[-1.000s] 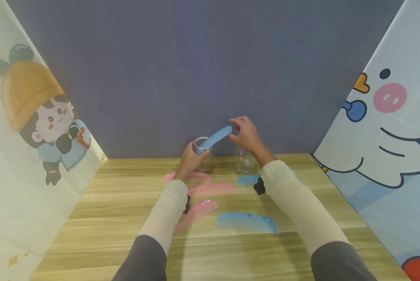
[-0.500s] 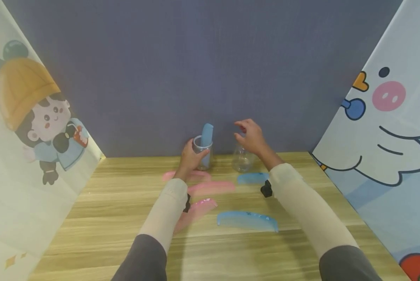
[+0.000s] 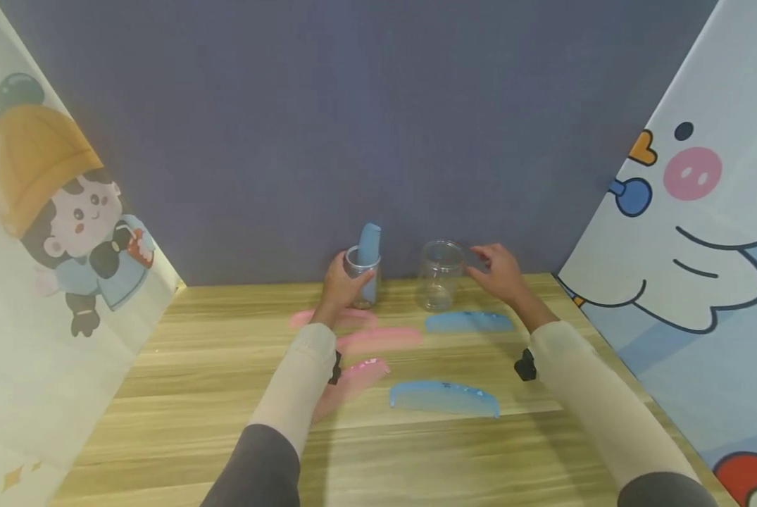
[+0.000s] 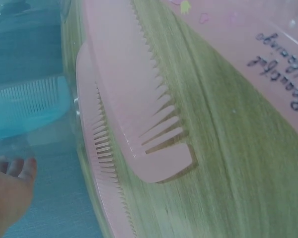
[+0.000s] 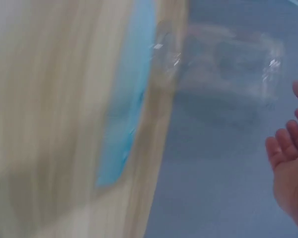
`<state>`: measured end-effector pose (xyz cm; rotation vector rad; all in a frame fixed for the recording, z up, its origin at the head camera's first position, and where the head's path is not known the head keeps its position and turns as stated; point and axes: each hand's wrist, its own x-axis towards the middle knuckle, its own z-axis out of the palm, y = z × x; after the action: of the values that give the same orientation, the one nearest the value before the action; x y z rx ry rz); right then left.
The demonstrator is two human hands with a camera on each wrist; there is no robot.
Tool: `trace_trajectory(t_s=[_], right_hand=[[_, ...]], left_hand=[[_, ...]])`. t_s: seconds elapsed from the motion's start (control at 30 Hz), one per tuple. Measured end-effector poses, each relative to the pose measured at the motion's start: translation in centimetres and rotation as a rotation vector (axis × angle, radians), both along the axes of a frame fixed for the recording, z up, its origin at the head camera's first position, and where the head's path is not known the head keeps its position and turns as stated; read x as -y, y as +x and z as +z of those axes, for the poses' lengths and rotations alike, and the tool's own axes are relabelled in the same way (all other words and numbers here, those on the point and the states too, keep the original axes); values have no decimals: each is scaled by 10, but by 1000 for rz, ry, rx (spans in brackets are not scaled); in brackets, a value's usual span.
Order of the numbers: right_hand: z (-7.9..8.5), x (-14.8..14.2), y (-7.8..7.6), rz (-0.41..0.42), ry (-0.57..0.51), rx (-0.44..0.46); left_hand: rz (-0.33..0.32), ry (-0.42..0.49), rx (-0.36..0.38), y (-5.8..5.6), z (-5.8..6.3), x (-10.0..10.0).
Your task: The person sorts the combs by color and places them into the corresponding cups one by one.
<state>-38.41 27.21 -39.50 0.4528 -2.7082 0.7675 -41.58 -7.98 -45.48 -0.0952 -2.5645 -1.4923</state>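
My left hand [image 3: 341, 287] grips the side of a clear jar [image 3: 365, 294] at the back of the table. A blue comb [image 3: 369, 243] stands in that jar, its upper end sticking out above the rim. In the left wrist view, the same comb [image 4: 30, 106] shows through the jar wall, with the fingertips at the left edge. Just right of a second clear jar [image 3: 440, 276], my right hand [image 3: 503, 273] hovers with its fingers loosely bent and nothing held. The right wrist view has this hand [image 5: 290, 153] apart from the jar [image 5: 228, 62].
Three pink combs [image 3: 384, 339] lie near my left forearm. Two blue combs lie to the right, one comb [image 3: 468, 322] before the second jar and another comb [image 3: 444, 398] nearer me. A grey panel [image 3: 378, 141] rises behind the wooden table [image 3: 226, 394]; printed panels flank it.
The blue comb has dropped from a slant at the rim to upright inside the left jar. My right hand has let it go and moved right, past the second jar. The left hand stays put.
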Motion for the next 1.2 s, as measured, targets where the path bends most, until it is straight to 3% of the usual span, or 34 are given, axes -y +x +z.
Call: trace_trajectory(t_s=[0.13, 0.27, 0.57, 0.97, 1.2], right_hand=[[-12, -18, 8, 26, 100, 107], [-23, -33, 14, 56, 120, 183], [-51, -52, 20, 92, 160, 189], [-70, -59, 22, 124, 166, 242], [-83, -62, 26, 119, 208, 323]], left_hand=[[-4, 5, 1, -1, -2, -1], [-9, 18, -8, 0, -1, 0], [3, 18, 0, 0, -1, 1], [-9, -5, -8, -3, -1, 3], [-8, -36, 22, -3, 0, 4]])
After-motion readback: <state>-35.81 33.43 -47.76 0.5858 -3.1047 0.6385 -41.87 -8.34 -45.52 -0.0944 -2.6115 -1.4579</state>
